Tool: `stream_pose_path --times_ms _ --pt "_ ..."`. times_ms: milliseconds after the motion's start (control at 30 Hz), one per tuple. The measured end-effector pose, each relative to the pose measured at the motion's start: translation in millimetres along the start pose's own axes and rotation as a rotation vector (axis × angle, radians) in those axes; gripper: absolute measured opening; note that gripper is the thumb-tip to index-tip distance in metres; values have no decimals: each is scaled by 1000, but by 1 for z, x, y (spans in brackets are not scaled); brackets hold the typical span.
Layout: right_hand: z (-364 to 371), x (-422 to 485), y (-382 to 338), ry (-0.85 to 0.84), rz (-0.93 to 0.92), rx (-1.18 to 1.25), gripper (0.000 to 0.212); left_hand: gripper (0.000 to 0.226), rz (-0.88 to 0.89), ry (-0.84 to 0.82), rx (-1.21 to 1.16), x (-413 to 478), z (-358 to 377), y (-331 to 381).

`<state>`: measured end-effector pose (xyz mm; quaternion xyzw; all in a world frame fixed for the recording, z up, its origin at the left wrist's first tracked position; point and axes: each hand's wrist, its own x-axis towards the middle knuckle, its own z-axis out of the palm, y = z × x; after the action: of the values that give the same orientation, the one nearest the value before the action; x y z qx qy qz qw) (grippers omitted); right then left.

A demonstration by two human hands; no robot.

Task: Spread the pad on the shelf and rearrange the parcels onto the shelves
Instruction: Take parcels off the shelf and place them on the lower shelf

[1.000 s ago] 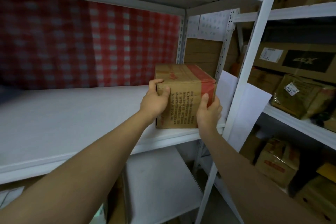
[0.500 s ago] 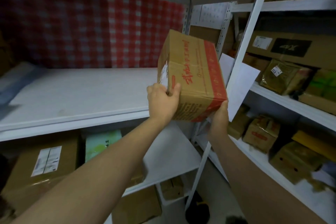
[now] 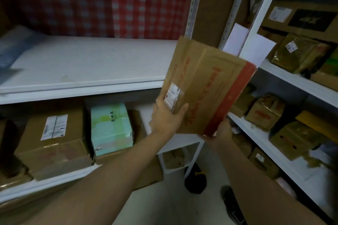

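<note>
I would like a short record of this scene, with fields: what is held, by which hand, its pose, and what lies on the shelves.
held item: brown cardboard box with red stripe, tilted, in the air
left hand grip: holds its labelled side
right hand grip: holds its lower corner
middle shelf: white pad, spread flat
lower shelf: brown labelled cardboard carton, pale green box

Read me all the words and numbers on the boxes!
"033": sideways sticker on the wrapped parcel, right shelf.
Red print on the held box: too blurred.
Black logo on the top right box: unclear.
White labels on the other boxes: too small.
</note>
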<state>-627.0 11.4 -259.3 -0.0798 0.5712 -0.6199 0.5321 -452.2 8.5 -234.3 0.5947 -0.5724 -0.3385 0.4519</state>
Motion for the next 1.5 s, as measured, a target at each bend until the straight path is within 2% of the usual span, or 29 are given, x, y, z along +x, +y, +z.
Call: stream_pose_path --times_ms 100,167,333,467,533,633,733,800,900,933,1000,1067,1200,1333,1500 --pt "-17 27 30 -65 76 36 58 88 -133 -159 120 -9 20 -34" --pt "-27 42 47 -64 99 35 57 84 -193 -210 163 -9 35 -55" --pt "-47 73 75 70 188 36 50 82 -298 -267 183 -5 71 -99" --pt "-57 110 94 104 214 -7 47 83 -426 -277 120 10 103 -131" --pt "-55 125 97 109 213 -51 46 77 -486 -287 98 23 112 -144" --pt "-43 163 98 116 231 -204 29 70 -557 -277 86 57 129 -160" --pt "-18 194 95 16 253 -375 28 78 -594 -282 33 88 137 -169" --pt "-1 221 101 -49 226 -536 26 74 -619 -259 -23 108 139 -180" --pt "29 256 112 -154 164 -751 51 93 -681 -201 -23 132 139 -194" --pt "37 261 113 -173 135 -794 49 97 -694 -183 -10 134 137 -196" --pt "56 265 109 -205 128 -846 29 94 -713 -134 39 141 135 -201" --pt "68 271 111 -200 125 -898 23 93 -717 -83 42 147 135 -207" --pt "81 285 124 -184 86 -994 37 98 -725 -34 34 154 127 -216" --pt "88 278 123 -164 74 -1005 27 94 -701 -63 39 152 122 -220" --pt "86 271 118 -128 158 -1034 55 85 -673 -123 118 150 114 -211"
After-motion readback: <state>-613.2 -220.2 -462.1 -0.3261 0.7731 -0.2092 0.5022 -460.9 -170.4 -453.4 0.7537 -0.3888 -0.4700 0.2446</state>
